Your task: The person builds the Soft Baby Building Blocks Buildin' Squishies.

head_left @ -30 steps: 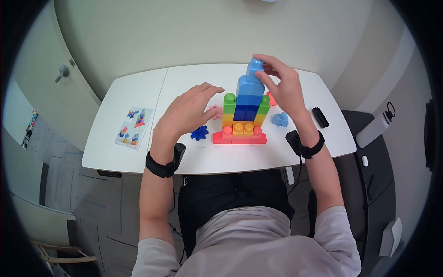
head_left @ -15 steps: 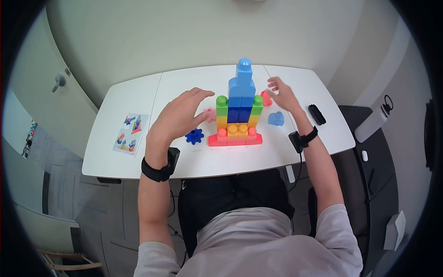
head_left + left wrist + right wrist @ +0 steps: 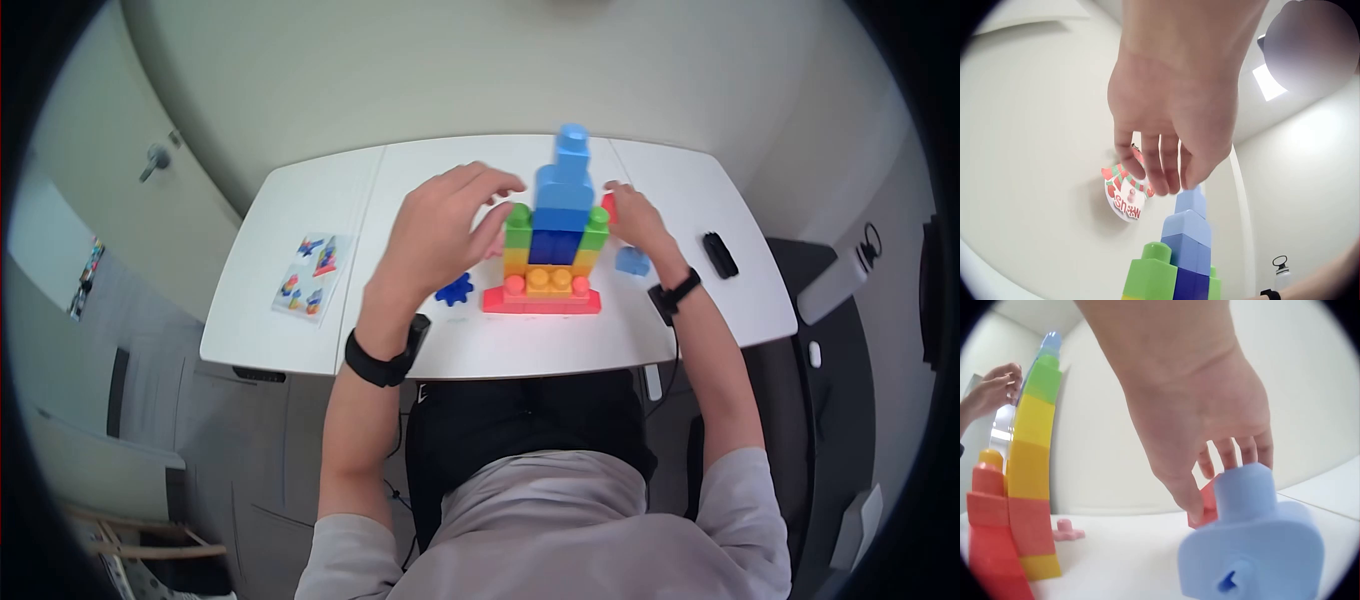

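Note:
A tall tower of toy building blocks (image 3: 557,247) stands on the white table, with a red base, yellow and green sides, a dark blue middle and a light blue top. My left hand (image 3: 440,220) hovers left of its upper part, fingers loosely bent and holding nothing. To the tower's right, my right hand (image 3: 640,222) pinches a small red block (image 3: 1210,503). The thumb lies against the block's side in the right wrist view; the fingertips are partly hidden behind a light blue block (image 3: 1250,540), which sits nearer on the table.
Left of the tower lie a dark blue gear (image 3: 455,290) and a pink gear (image 3: 1069,532). A picture sheet (image 3: 312,275) rests on the table's left part, a black case (image 3: 720,256) near its right edge. A white bottle (image 3: 835,285) stands beyond that edge.
My right hand has let go of the light blue block at the tower's top and moved down and right to the red block. My left hand stays beside the tower.

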A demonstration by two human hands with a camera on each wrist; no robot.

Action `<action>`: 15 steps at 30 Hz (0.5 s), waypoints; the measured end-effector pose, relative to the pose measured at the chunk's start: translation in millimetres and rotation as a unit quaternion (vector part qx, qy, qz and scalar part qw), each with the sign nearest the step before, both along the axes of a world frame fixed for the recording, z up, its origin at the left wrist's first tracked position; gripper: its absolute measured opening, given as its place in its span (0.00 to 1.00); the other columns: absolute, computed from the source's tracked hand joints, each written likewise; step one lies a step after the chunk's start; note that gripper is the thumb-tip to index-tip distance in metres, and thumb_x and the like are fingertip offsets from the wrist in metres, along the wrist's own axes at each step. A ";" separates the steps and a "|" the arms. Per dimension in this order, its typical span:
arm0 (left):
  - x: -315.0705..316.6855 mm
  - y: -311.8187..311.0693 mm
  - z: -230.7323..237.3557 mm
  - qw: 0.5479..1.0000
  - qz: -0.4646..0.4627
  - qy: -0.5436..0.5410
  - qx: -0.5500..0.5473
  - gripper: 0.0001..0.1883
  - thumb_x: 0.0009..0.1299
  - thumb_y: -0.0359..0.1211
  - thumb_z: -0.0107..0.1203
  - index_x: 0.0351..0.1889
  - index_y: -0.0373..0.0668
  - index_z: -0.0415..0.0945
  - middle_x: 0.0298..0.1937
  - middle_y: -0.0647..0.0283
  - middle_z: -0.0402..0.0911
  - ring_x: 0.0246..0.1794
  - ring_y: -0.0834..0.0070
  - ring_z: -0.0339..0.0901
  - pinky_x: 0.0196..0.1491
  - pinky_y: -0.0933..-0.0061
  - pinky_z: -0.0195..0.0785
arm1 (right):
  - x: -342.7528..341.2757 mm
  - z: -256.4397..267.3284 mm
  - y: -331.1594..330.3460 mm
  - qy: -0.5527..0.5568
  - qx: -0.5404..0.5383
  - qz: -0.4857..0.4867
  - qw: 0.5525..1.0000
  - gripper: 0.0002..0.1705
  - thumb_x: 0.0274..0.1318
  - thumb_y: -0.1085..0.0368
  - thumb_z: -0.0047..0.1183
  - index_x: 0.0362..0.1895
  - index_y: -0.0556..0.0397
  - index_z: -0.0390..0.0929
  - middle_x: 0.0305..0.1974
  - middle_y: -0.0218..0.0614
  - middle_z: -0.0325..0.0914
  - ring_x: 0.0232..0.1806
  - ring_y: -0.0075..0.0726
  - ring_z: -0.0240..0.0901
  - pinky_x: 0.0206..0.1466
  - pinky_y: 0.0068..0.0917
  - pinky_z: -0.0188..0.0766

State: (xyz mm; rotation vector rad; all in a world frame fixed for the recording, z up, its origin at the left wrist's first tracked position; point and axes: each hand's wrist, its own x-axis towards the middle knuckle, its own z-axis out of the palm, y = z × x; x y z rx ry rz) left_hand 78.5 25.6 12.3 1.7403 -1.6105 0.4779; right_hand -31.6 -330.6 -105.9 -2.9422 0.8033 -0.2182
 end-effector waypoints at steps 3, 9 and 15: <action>-0.8 0.7 5.2 0.995 -0.016 -0.026 -0.092 0.08 0.71 0.26 0.65 0.47 0.39 0.85 0.42 0.61 0.88 0.42 0.65 0.86 0.45 0.69 0.79 | -21.6 22.5 23.3 -0.307 0.004 0.052 0.950 0.45 0.50 0.73 0.68 0.73 0.50 0.64 0.63 0.48 0.72 0.62 0.49 0.77 0.62 0.42 0.80; -29.7 2.2 12.9 0.991 -0.095 0.044 -0.090 0.14 0.72 0.30 0.66 0.54 0.38 0.81 0.46 0.57 0.87 0.44 0.64 0.85 0.46 0.67 0.78 | -80.9 84.4 103.8 -0.611 -0.079 0.229 0.753 0.51 0.46 0.77 0.69 0.75 0.50 0.59 0.68 0.45 0.60 0.66 0.50 0.70 0.63 0.48 0.79; -60.1 -3.4 10.8 0.940 -0.253 0.224 0.043 0.26 0.80 0.37 0.58 0.71 0.38 0.66 0.54 0.51 0.86 0.56 0.57 0.86 0.57 0.60 0.79 | -108.3 89.3 175.4 -0.542 -0.060 0.330 0.770 0.54 0.40 0.75 0.72 0.73 0.49 0.56 0.62 0.42 0.58 0.67 0.58 0.74 0.64 0.48 0.81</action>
